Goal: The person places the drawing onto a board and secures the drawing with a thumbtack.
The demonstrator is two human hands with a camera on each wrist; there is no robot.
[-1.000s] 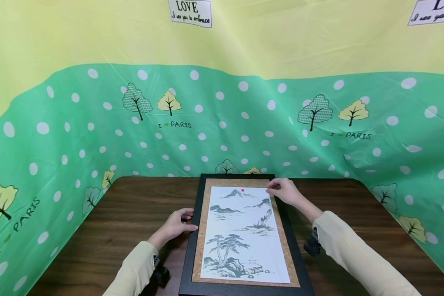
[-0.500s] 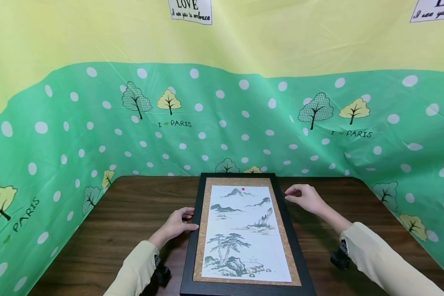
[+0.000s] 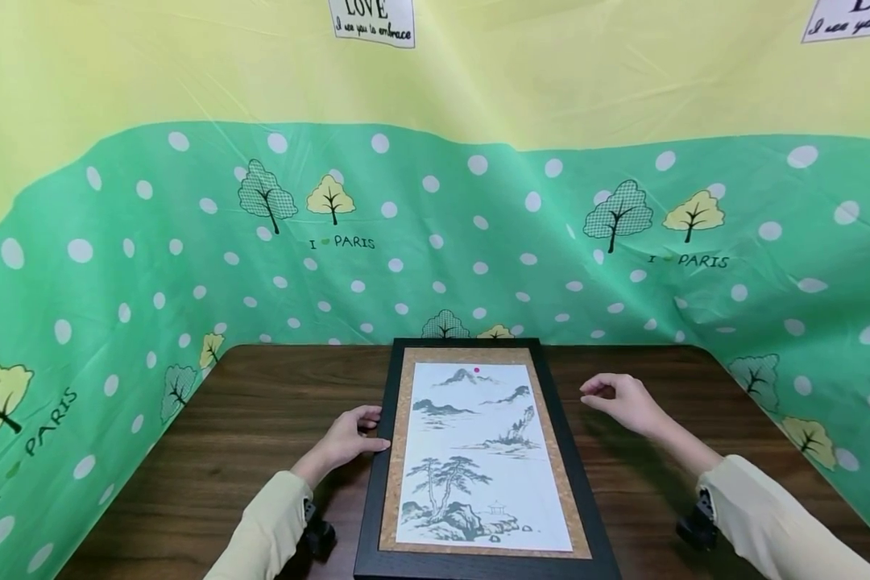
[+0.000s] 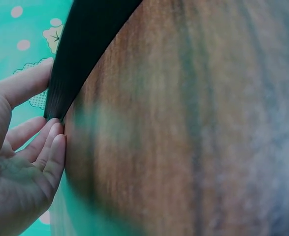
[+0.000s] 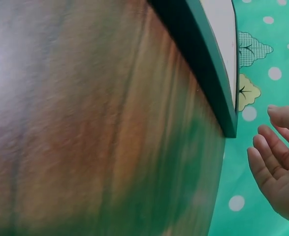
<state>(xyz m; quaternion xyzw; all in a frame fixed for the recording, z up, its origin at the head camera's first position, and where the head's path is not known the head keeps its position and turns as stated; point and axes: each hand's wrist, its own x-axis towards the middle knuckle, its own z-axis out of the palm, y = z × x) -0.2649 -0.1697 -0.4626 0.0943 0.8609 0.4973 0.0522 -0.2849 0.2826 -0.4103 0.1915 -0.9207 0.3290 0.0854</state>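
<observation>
Framed painting [image 3: 478,459]: flat on the dark wood counter [image 3: 246,435], long side running away from the person, far end close to the green dotted backdrop [image 3: 478,242].
Left hand [image 3: 348,439]: right up against the frame's left edge. In the left wrist view the fingers [image 4: 41,142] lie fairly straight along the black rim, thumb on the rim's upper side; a steadying touch rather than a firm clasp.
Right hand [image 3: 623,400]: hovering above the counter, apart from the frame's right edge. Fingers [image 5: 272,157] loosely curled, holding nothing.
Gap on the right: the right wrist view shows the frame's corner with clear backdrop between it and the fingertips.
Doing it well, as I judge it: bring the right hand in level with the left so both sides of the frame are met at matching height, pads on the black rim and off the picture face.
Risk: one-sided pressure from the left could skew the frame on the counter.
</observation>
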